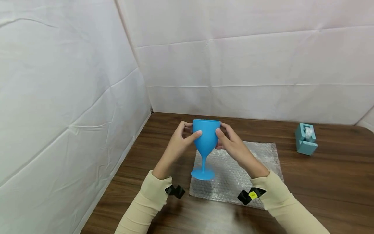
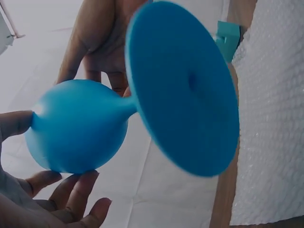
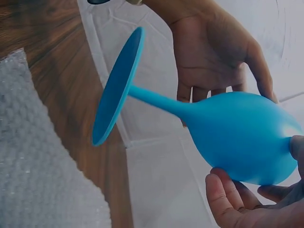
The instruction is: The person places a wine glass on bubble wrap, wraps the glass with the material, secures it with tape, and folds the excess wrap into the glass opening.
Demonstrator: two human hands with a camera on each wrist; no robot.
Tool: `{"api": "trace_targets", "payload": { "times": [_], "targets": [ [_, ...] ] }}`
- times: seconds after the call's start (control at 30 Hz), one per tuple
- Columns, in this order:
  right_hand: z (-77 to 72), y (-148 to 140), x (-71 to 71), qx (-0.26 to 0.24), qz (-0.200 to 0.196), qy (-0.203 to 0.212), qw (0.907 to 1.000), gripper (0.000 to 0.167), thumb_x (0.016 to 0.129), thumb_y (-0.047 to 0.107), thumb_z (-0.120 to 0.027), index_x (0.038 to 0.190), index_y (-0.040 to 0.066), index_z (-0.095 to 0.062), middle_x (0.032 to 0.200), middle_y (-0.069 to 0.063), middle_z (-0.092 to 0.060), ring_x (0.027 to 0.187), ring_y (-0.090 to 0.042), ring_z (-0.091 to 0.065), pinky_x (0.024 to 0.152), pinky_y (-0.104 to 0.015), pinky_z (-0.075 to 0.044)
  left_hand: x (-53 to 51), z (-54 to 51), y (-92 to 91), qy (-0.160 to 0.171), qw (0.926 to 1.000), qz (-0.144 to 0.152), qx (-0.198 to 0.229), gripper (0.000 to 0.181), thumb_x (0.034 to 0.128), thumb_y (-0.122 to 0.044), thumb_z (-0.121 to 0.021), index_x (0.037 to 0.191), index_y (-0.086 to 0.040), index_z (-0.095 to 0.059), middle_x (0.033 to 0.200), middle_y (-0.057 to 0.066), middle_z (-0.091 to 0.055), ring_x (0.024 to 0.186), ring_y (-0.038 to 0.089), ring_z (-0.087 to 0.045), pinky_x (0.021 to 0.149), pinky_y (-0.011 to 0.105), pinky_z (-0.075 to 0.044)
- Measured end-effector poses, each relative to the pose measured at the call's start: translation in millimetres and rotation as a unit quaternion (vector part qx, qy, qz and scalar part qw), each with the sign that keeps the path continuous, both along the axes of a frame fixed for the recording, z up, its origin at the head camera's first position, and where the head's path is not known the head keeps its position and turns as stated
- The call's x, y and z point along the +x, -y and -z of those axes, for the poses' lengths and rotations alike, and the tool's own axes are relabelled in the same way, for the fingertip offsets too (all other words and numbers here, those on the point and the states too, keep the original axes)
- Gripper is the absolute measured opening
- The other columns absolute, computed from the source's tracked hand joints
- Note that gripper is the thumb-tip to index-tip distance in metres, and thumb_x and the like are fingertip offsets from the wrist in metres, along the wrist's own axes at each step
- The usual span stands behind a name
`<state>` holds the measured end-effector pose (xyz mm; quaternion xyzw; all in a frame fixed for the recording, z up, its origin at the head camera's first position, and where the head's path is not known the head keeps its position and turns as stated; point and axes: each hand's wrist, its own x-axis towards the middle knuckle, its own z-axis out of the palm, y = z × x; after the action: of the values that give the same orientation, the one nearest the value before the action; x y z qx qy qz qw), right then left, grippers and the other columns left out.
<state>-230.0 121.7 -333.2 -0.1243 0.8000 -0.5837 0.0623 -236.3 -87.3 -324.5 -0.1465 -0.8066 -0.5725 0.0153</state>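
A blue wine goblet (image 1: 206,136) is held upright above the table, its round foot (image 1: 203,174) pointing down. My left hand (image 1: 181,140) grips the bowl from the left, thumb on the near side and fingers behind. From the right, my right hand (image 1: 232,143) grips the same bowl with thumb and fingers. In the left wrist view the flat underside of the foot (image 2: 185,90) faces the camera. The right wrist view shows the stem (image 3: 156,100) and bowl (image 3: 242,137) tilted, with both hands around the bowl.
Beneath the goblet a sheet of bubble wrap (image 1: 230,175) lies flat on the dark wooden table (image 1: 336,182). A teal tape dispenser (image 1: 305,139) with a clear roll stands to the right. White cloth walls (image 1: 248,61) enclose the back and left sides.
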Motion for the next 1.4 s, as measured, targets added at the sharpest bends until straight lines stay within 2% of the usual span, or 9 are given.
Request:
{"api": "trace_targets", "payload": {
  "times": [0.13, 0.37, 0.6, 0.8, 1.0, 1.23, 1.4],
  "targets": [
    [8.9, -3.6, -0.3, 0.001, 0.012, 0.029, 0.9995, 0.075, 0.1, 0.053, -0.038, 0.153, 0.007, -0.014, 0.141, -0.024, -0.039, 0.105, -0.033, -0.062, 0.091, -0.044, -0.052, -1.9, 5.9, -2.8, 0.015, 0.9997, 0.008, -0.015, 0.045, 0.0927, -0.034, -0.063, 0.127, -0.009, -0.048, 0.121, 0.013, -0.055, 0.107, 0.029, -0.055, 0.091, 0.045, -0.048],
    [22.1, -8.8, -4.1, -0.006, 0.018, 0.065, 0.9977, 0.078, 0.099, 0.055, -0.037, 0.151, 0.002, -0.016, 0.141, -0.028, -0.038, 0.099, -0.029, -0.064, 0.09, -0.042, -0.053, -8.9, 18.1, -7.8, 0.059, 0.9974, 0.014, -0.038, 0.045, 0.0933, -0.041, -0.06, 0.123, -0.008, -0.049, 0.119, 0.014, -0.056, 0.108, 0.027, -0.057, 0.089, 0.044, -0.048],
    [45.5, -8.4, -15.3, -0.012, 0.026, 0.096, 0.995, 0.076, 0.099, 0.057, -0.036, 0.149, 0.001, -0.021, 0.132, -0.029, -0.045, 0.091, -0.022, -0.064, 0.088, -0.043, -0.054, -18.5, 32.3, -10.9, 0.109, 0.993, 0.014, -0.043, 0.048, 0.0932, -0.043, -0.06, 0.121, -0.006, -0.049, 0.117, 0.016, -0.056, 0.104, 0.032, -0.06, 0.089, 0.047, -0.051],
    [61.0, -5.6, -23.9, -0.01, 0.028, 0.113, 0.9931, 0.076, 0.098, 0.059, -0.034, 0.147, 0.001, -0.024, 0.129, -0.03, -0.048, 0.088, -0.022, -0.067, 0.09, -0.046, -0.053, -24.9, 42.6, -10.4, 0.136, 0.9891, 0.01, -0.056, 0.05, 0.0935, -0.045, -0.059, 0.123, -0.005, -0.049, 0.122, 0.02, -0.055, 0.109, 0.04, -0.058, 0.092, 0.051, -0.048],
    [69.6, -3.3, -28.9, -0.001, 0.031, 0.136, 0.9903, 0.076, 0.099, 0.059, -0.032, 0.148, 0.002, -0.022, 0.129, -0.028, -0.048, 0.09, -0.024, -0.067, 0.089, -0.044, -0.053, -30.5, 52.4, -8.7, 0.157, 0.9854, 0.006, -0.065, 0.056, 0.0932, -0.049, -0.057, 0.126, -0.004, -0.049, 0.129, 0.021, -0.053, 0.11, 0.039, -0.06, 0.096, 0.054, -0.045],
    [79.7, 0.8, -35.9, 0.001, 0.03, 0.145, 0.9889, 0.076, 0.1, 0.056, -0.031, 0.15, 0.001, -0.017, 0.127, -0.028, -0.047, 0.09, -0.025, -0.066, 0.086, -0.042, -0.054, -37.1, 60.9, -6.7, 0.174, 0.9811, -0.001, -0.083, 0.06, 0.0924, -0.051, -0.057, 0.127, -0.003, -0.05, 0.125, 0.021, -0.057, 0.099, 0.033, -0.064, 0.095, 0.054, -0.046],
    [84.5, 2.4, -39.2, 0.007, 0.031, 0.152, 0.9879, 0.078, 0.099, 0.058, -0.032, 0.151, 0.003, -0.016, 0.125, -0.027, -0.047, 0.087, -0.023, -0.064, 0.084, -0.04, -0.055, -42.9, 66.6, -5.7, 0.179, 0.9799, -0.003, -0.088, 0.062, 0.0923, -0.052, -0.056, 0.129, -0.002, -0.05, 0.123, 0.021, -0.058, 0.098, 0.033, -0.065, 0.095, 0.053, -0.047]
  ]
}}
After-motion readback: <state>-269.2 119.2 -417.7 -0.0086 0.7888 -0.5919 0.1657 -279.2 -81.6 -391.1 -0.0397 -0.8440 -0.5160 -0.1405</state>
